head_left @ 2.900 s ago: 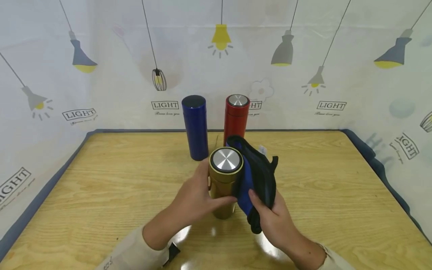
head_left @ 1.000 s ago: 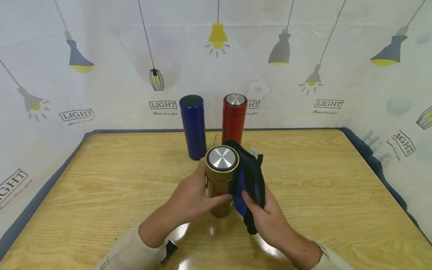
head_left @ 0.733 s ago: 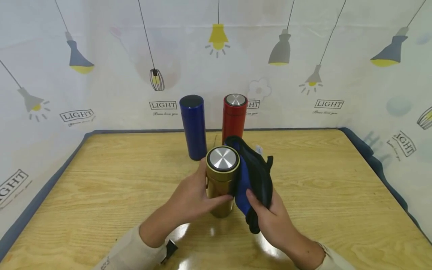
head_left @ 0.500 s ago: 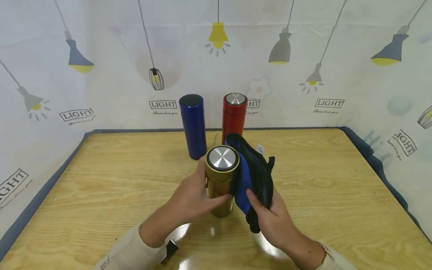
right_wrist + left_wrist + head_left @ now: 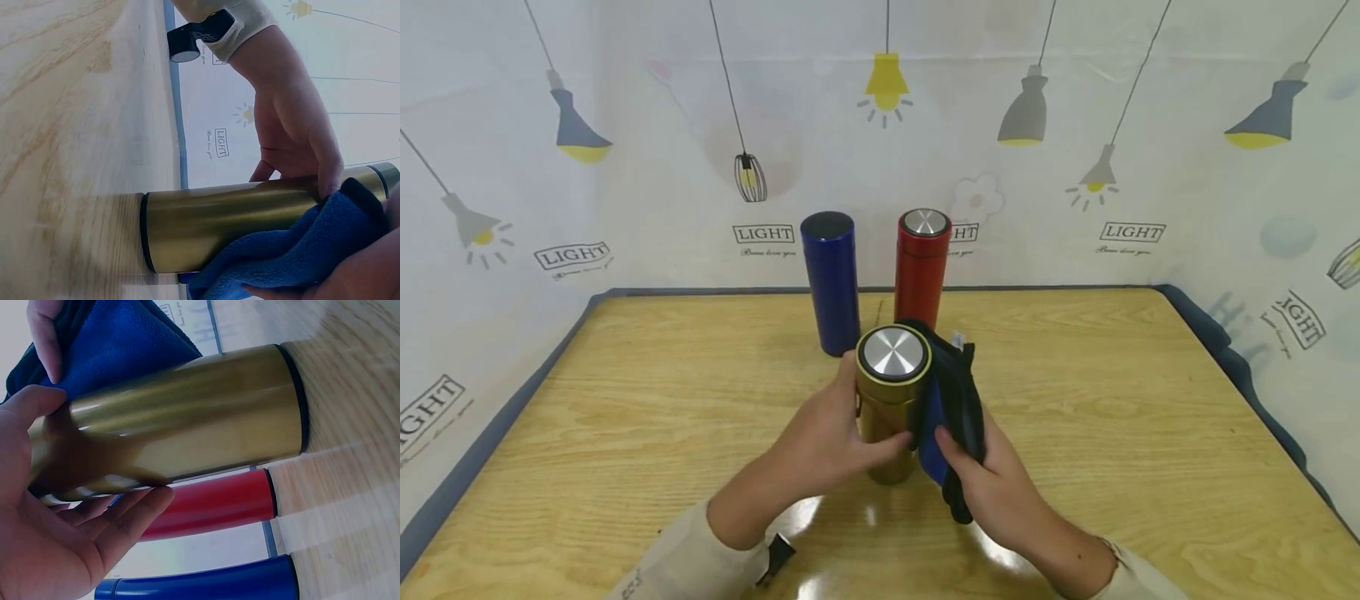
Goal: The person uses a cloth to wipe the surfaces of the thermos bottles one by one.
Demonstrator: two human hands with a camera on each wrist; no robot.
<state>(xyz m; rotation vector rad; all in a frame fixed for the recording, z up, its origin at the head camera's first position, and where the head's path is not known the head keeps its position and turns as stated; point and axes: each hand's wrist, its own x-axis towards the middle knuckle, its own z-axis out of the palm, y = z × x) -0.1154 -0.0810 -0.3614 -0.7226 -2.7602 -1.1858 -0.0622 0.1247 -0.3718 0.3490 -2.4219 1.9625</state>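
Note:
A gold thermos flask (image 5: 891, 400) with a shiny silver lid top stands upright on the wooden table. My left hand (image 5: 820, 437) grips its body from the left, thumb across the near side and fingers round the back. My right hand (image 5: 1003, 483) holds a blue cloth with black edging (image 5: 961, 417) against the flask's right side, thumb on top. In the right wrist view the fuzzy blue cloth (image 5: 294, 253) lies along the flask's wall; the left wrist view shows the flask's black base ring (image 5: 295, 397). The cloth hides part of the flask's right side.
Behind the flask stand a blue flask (image 5: 832, 287) with a dark lid, left, and a red flask (image 5: 921, 271) with a silver lid, right. The wooden table (image 5: 662, 400) ends at a printed backdrop (image 5: 820, 100) with lamp drawings.
Over the last second the cloth swings out to the right, then back in against the flask, together with my right hand. My left hand and the gold flask stay almost still.

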